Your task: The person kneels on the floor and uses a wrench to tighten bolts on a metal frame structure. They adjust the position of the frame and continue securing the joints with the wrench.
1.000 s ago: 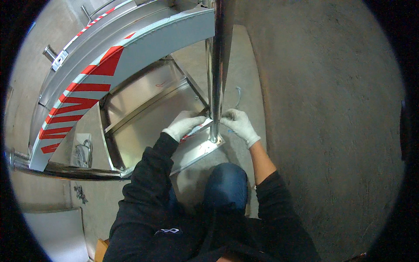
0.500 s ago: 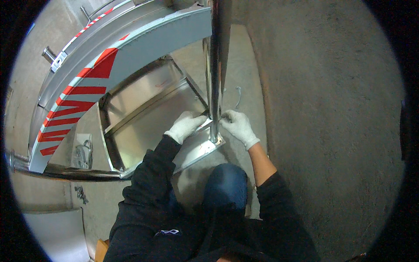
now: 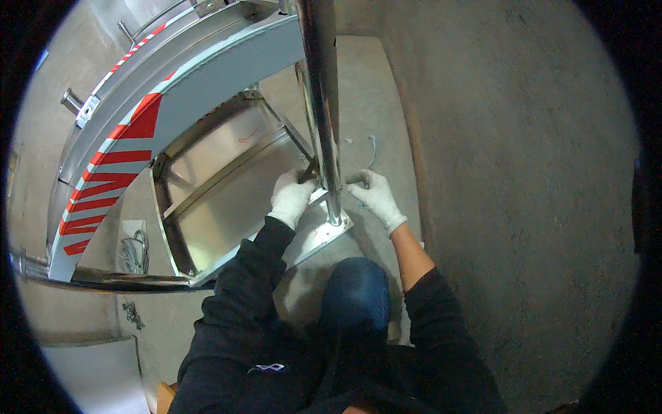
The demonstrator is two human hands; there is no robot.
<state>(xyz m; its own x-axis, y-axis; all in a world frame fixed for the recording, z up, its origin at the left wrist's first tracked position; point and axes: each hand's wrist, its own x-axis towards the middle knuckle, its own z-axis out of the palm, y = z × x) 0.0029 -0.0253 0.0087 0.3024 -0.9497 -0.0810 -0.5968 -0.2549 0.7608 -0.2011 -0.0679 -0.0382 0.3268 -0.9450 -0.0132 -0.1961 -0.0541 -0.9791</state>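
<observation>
Both my hands wear white gloves and work at the foot of an upright shiny metal post (image 3: 323, 117). My left hand (image 3: 292, 199) is closed at the near right corner of a metal frame with a sheet-metal panel (image 3: 241, 179). Its fingertips are partly hidden, and a dark strip shows beside them. Just right of the post, my right hand (image 3: 376, 199) has its fingers curled together, apart from the post; I cannot make out what they hold. The post stands on a flat silver plate (image 3: 310, 238) in front of the hands.
A curved grey band with red stripes (image 3: 124, 162) arches over the panel at left. A horizontal pipe (image 3: 124, 278) runs below it. A thin pale strip (image 3: 373, 150) lies on the floor beyond my right hand. A dark wall (image 3: 524, 193) rises at right.
The post, striped band and panel appear shifted slightly left in the view. My left hand has turned more upright at the frame corner. My right hand's fingers sit a little farther from the post.
</observation>
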